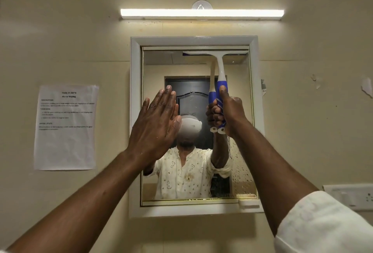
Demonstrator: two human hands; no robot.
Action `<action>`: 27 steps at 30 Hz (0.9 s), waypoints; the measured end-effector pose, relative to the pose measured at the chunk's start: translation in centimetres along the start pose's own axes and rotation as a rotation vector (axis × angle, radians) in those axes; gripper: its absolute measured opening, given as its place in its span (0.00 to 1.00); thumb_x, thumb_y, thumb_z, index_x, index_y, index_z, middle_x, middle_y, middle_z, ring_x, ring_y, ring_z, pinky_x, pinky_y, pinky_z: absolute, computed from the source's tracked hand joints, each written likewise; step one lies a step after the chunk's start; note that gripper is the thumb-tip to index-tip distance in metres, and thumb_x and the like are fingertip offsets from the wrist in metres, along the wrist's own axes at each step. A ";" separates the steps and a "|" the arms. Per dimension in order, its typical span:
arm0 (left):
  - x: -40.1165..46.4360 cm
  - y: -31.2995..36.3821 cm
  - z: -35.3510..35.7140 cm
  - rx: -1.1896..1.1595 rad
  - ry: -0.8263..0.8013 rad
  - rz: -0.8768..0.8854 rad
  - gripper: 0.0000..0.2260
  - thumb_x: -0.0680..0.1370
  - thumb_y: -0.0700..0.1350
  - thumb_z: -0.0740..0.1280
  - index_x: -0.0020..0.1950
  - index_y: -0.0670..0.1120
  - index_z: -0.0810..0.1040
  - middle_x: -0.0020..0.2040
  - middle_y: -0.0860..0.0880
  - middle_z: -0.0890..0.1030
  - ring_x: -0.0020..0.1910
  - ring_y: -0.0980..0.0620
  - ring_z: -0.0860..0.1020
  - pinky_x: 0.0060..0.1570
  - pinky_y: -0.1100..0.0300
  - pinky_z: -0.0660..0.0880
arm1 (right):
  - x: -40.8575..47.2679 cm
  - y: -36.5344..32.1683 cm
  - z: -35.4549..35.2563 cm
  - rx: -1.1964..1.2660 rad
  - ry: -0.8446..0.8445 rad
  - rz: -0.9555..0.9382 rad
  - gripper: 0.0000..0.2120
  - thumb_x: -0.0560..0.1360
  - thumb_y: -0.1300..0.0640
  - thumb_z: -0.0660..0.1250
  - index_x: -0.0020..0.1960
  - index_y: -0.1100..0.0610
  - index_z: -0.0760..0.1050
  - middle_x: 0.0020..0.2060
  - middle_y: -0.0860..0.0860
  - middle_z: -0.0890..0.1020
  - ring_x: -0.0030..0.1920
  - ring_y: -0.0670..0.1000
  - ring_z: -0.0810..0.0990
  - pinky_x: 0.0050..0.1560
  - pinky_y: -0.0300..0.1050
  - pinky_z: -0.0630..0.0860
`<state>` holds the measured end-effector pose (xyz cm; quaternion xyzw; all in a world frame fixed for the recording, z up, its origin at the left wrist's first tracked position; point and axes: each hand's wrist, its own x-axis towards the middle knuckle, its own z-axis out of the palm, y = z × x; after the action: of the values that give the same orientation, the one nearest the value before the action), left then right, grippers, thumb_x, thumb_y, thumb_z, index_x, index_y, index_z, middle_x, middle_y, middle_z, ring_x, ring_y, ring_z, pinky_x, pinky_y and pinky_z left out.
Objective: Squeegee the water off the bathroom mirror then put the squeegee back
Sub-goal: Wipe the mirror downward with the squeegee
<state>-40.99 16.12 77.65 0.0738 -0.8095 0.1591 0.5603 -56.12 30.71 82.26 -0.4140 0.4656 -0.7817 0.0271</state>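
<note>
My right hand (230, 111) is wrapped tight round the blue grip of the squeegee (219, 75), thumb laid up along the handle. My left hand (159, 117) is spread flat with fingers together, palm toward the glass at the mirror's left edge; I cannot tell whether it actually touches. It holds nothing.

The squeegee has a white neck flaring into a long white blade bar with a dark blue rubber strip, a blue lower handle, and a white ring at the butt end showing below my fist. It stands upright, the blade level and pressed against the very top of the mirror (193, 67), toward the right half, just under the frame's upper edge.

The mirror sits in a white frame (135, 111) on a cream wall (60, 41). Water beads cling to the glass in the lower right corner, and a trickle runs down below my right wrist. A lit tube light (201, 13) hangs above the frame. A printed sheet (65, 127) is stuck on the wall left of the mirror, and a switch plate (351, 196) sits low on the right.
</note>
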 end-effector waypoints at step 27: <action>-4.9 2.8 0.4 -0.070 -0.123 -0.036 0.28 0.80 0.58 0.44 0.78 0.51 0.44 0.77 0.54 0.41 0.75 0.58 0.39 0.70 0.61 0.30 | -6.9 5.8 -2.2 -0.009 0.013 0.092 0.20 0.77 0.41 0.57 0.38 0.56 0.73 0.26 0.51 0.72 0.26 0.52 0.67 0.31 0.42 0.66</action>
<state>-40.39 18.32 72.46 0.0782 -0.8461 0.1155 0.5145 -55.10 31.91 73.10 -0.3873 0.4877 -0.7802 0.0583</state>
